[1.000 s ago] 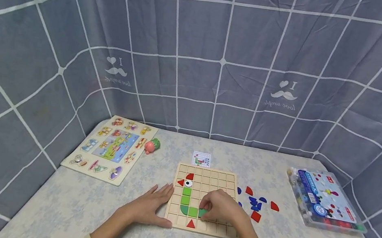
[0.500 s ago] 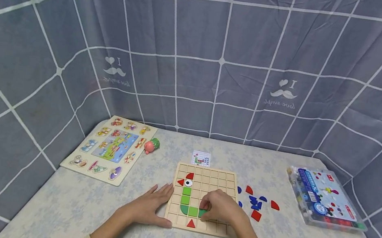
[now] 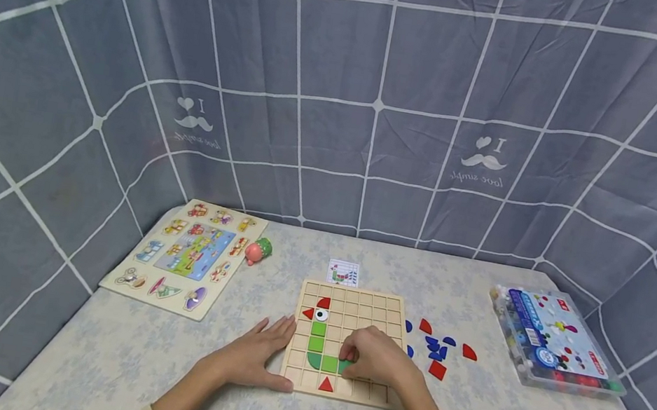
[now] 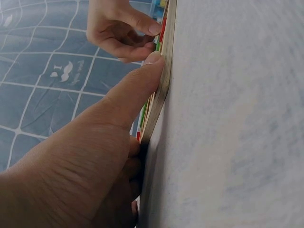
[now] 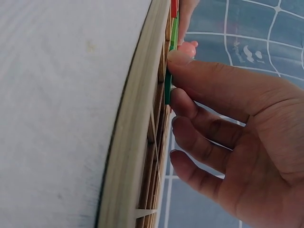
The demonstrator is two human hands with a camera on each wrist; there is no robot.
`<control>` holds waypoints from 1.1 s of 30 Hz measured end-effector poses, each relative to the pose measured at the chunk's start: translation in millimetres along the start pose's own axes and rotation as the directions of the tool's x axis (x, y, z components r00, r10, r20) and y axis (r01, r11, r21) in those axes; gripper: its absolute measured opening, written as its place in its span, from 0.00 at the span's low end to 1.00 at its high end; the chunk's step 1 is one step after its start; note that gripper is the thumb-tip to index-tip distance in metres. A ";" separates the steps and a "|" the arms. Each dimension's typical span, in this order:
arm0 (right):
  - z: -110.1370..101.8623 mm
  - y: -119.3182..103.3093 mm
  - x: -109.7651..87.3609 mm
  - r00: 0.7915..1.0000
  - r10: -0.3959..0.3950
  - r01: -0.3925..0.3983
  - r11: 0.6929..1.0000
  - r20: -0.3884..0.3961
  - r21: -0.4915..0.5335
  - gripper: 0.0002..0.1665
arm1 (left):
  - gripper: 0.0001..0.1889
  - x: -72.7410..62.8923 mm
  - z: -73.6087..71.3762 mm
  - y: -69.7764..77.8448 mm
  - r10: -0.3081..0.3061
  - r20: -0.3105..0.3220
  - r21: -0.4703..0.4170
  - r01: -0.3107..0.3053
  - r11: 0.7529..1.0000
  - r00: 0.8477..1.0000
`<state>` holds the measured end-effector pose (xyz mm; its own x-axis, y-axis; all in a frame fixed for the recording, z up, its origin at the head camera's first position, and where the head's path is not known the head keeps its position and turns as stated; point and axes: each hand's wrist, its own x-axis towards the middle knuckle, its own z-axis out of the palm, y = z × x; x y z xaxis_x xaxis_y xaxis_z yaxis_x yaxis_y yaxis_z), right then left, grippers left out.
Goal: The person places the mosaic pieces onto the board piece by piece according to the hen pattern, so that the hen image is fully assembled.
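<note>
A wooden grid board (image 3: 374, 301) lies flat on the table. Red, green and white tiles form a bird-like figure on its left part, with a round eye tile (image 3: 321, 315) and a red triangle (image 3: 326, 384). My right hand (image 3: 377, 359) pinches a dark green tile (image 5: 168, 84) between thumb and fingers, down at the grid beside a light green square (image 3: 329, 363). Its outline is partly hidden by the fingers. My left hand (image 3: 255, 355) rests at the board's left edge, fingers extended and thumb tip (image 4: 154, 58) against the near corner.
Loose blue tiles (image 3: 433, 347) and red tiles (image 3: 437, 370) lie right of the board. A small picture card (image 3: 344, 272) sits behind it. A picture puzzle board (image 3: 226, 239) and pink-green toy (image 3: 258, 251) are at left, a plastic case (image 3: 556, 342) at right.
The view has shifted slightly. My right hand stays over the same grid spot with the dark green tile, and my left hand keeps its place at the board's edge.
</note>
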<state>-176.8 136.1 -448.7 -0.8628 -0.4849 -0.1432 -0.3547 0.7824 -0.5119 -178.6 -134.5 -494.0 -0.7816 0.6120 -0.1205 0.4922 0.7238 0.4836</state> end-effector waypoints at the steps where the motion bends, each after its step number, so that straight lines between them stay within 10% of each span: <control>1: -0.1 0.0 0.3 1.000 -0.003 0.003 1.000 -0.001 -0.001 0.08 | 0.58 -0.2 -0.3 -0.1 0.004 -0.003 -0.001 -0.004 1.000 1.000; 22: -54.2 64.4 -11.3 0.984 0.035 -0.022 0.997 -0.172 0.079 0.04 | 0.58 0.2 -3.4 -1.4 0.006 -0.017 0.015 -0.005 1.000 1.000; 33: -61.2 97.8 -10.2 0.931 0.220 -0.244 0.969 -0.290 -0.048 0.09 | 0.58 -1.2 -2.3 1.6 0.011 0.001 -0.020 -0.011 1.000 1.000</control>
<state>-224.7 241.5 -445.5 -0.9861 -0.1663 -0.0003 -0.1507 0.8947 -0.4204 -177.8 -134.9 -491.1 -0.7758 0.6203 -0.1159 0.4929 0.7103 0.5026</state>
